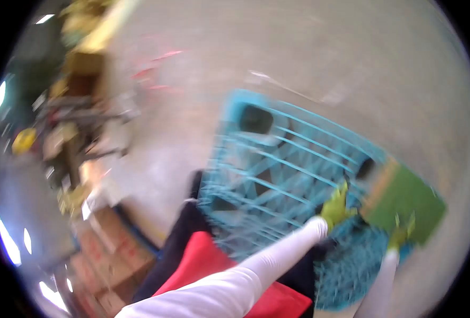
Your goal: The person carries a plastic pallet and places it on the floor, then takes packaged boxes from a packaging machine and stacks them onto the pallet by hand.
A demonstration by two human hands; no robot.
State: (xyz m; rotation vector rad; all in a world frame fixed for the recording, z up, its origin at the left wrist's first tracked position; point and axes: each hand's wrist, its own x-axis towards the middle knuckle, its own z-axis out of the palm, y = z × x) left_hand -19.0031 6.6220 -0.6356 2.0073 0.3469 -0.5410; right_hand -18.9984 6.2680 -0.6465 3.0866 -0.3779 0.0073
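Observation:
A large blue plastic pallet (261, 169) with a lattice surface stands tilted in front of me. At its right end is a green box (410, 204) with a brown side. My left hand (336, 209), in a yellow-green glove, is over the pallet just left of the box, its fingers partly spread. My right hand (403, 233), gloved the same way, lies against the lower part of the green box with fingers apart. Motion blur hides the exact contact of both hands.
Stacked brown cartons (113, 246) are at the lower left. Blurred boxes and equipment (81, 116) line the left side, with a yellow round object (24, 141) among them. Grey floor (298, 42) extends beyond the pallet, with red marks on it.

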